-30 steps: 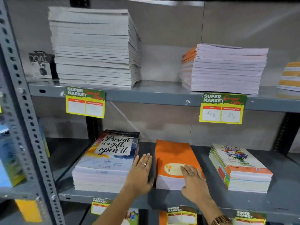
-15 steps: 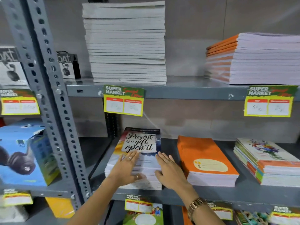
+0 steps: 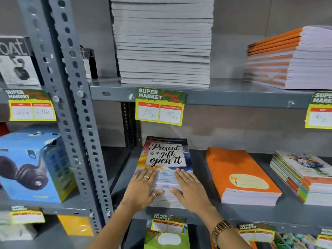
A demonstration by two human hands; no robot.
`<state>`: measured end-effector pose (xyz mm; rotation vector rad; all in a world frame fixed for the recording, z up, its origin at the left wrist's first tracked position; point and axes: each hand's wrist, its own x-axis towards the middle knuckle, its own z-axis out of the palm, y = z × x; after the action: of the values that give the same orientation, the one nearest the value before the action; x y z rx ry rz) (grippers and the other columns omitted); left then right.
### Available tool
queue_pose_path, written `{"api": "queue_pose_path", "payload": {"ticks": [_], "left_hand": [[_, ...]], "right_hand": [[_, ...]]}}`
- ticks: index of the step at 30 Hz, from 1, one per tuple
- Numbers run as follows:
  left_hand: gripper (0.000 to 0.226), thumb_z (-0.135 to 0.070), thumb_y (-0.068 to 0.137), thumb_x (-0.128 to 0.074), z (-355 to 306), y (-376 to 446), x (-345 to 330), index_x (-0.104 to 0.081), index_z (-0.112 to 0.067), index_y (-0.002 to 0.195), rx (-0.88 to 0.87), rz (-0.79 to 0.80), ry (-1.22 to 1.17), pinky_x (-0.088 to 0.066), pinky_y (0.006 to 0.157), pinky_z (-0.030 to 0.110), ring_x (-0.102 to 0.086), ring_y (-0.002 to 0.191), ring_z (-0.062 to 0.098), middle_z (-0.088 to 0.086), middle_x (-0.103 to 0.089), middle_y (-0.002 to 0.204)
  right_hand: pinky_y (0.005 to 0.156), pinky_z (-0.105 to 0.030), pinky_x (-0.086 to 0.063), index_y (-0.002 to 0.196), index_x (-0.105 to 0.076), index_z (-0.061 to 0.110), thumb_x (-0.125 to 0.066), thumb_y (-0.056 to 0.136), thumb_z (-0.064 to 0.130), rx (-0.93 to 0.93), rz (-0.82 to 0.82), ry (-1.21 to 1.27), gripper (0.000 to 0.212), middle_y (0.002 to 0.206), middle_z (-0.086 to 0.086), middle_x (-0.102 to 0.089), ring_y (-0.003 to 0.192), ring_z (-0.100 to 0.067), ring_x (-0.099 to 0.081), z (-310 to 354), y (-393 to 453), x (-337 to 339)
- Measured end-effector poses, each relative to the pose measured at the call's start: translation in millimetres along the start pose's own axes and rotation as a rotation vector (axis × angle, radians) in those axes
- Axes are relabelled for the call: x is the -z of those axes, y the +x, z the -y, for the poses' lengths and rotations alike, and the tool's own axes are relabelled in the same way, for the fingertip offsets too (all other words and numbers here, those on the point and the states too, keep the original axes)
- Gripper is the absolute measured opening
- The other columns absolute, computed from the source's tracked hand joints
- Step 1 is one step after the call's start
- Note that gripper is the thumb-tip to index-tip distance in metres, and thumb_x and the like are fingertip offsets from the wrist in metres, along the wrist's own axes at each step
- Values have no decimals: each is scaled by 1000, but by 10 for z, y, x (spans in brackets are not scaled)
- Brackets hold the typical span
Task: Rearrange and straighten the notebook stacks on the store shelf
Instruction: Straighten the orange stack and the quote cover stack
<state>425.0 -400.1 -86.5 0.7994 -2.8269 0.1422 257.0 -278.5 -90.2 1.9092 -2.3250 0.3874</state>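
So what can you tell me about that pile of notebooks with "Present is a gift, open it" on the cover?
The "Present is a gift" stack lies flat on the grey middle shelf, left of the orange stack and apart from it. Its glossy top cover shows black script on a white patch over yellow, orange and blue. White page edges face forward. The left hand and right hand rest flat on its near end, fingers spread.

Shop: steel shelf w/ "Super Market" price tags.
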Motion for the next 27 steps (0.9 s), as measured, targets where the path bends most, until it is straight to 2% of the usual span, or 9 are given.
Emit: {"api": "queue_pose_path", "payload": {"ticks": [2,3,5,6,14,18,25,27], "left_hand": [[82,-67,87,-12,-30,-18,35,-17,-15,150,8,-31,-18,-11,120,41,-19,146,25,6,-23,157],[85,-68,85,-9,-55,-36,64,-28,-13,147,4,-61,-38,-20,118,44,-30,142,28,8,-34,153],[87,-67,88,-4,-84,-74,107,-51,-10,134,-4,-82,-41,-42,106,46,-54,126,28,9,-58,135],[87,-65,90,-2,-85,-94,113,-57,-10,129,3,-97,-41,-48,100,45,-59,120,27,8,-64,129],[66,-52,93,-20,-104,-127,109,-65,-11,119,41,-120,-66,-54,93,40,-67,109,23,5,-71,118],[77,-53,96,-4,-118,-140,142,-66,-13,118,69,-88,-69,-54,92,40,-67,108,22,4,-72,116],[66,-54,92,-21,-152,-155,148,-68,-14,116,107,-77,-69,-54,91,41,-67,109,23,3,-72,116],[73,-55,94,-11,-160,-161,165,-68,-14,115,117,-55,-85,-55,90,41,-68,108,22,3,-72,115]], "right_hand": [[120,-28,2,150,-15,16,-27,97,52,-12,-14,18,66,160,-1,-16,148,-13,-10,2,-6,-16],[119,-27,3,150,-16,17,-27,97,52,-20,-21,25,65,160,0,-16,148,-12,-10,8,-12,-24],[119,-26,3,150,-17,19,-27,97,53,-34,-35,26,64,159,2,-17,148,-11,-11,23,-28,-42],[119,-26,2,150,-17,19,-26,97,53,-39,-37,22,63,159,2,-18,148,-10,-12,30,-35,-47],[120,-26,-2,149,-22,21,-27,98,50,-63,-76,31,58,158,4,-24,146,-9,-17,82,-74,-60],[120,-28,-4,148,-27,21,-31,99,47,-68,-105,46,55,156,4,-28,146,-11,-21,104,-88,-64],[120,-27,-6,145,-33,21,-35,99,45,-71,-140,83,52,154,3,-33,144,-11,-25,121,-103,-70],[120,-27,-6,145,-33,21,-36,98,44,-69,-148,95,52,153,3,-34,144,-11,-26,132,-106,-58]]}}
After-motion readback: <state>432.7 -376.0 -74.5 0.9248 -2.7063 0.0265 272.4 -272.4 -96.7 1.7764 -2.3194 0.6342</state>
